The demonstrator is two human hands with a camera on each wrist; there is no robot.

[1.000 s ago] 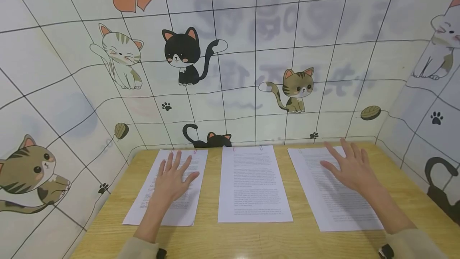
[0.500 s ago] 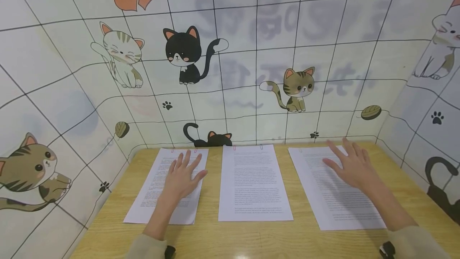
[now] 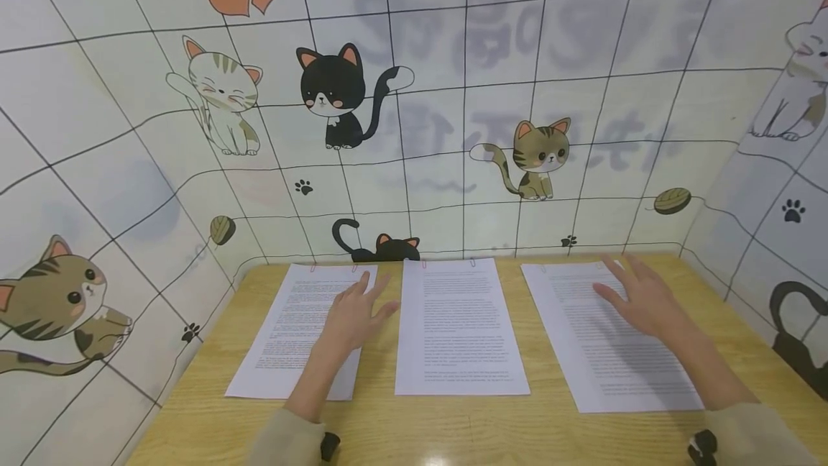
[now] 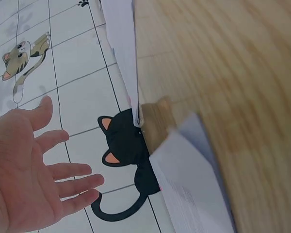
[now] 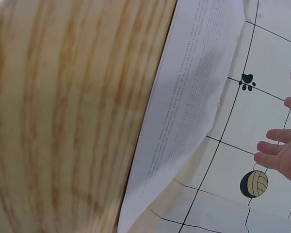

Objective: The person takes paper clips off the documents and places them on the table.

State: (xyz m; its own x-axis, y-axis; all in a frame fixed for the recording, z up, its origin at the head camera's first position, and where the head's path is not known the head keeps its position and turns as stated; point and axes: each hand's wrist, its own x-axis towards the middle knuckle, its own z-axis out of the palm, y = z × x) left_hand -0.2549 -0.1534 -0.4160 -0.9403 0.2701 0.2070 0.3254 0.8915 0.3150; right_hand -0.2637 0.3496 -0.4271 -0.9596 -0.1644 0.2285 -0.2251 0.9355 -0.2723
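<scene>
"Papers (image 3: 462, 336) are laid where?"
"Side by side on the worktop (image 3: 382, 430), in three sets."
"And the left hand (image 3: 352, 318)?"
"It is held released, raised over the left set (image 3: 300, 329) near its right edge."
"The right hand (image 3: 647, 304)?"
"Also released, raised over the right set (image 3: 614, 365)."

A yellowish wood-grained table (image 3: 479, 426) carries printed papers in a row, their far ends close to its far edge: the left papers (image 3: 291, 329) near the far left corner, the middle papers (image 3: 462, 329) at that edge's centre, the right papers (image 3: 601, 351) towards the far right corner.
</scene>
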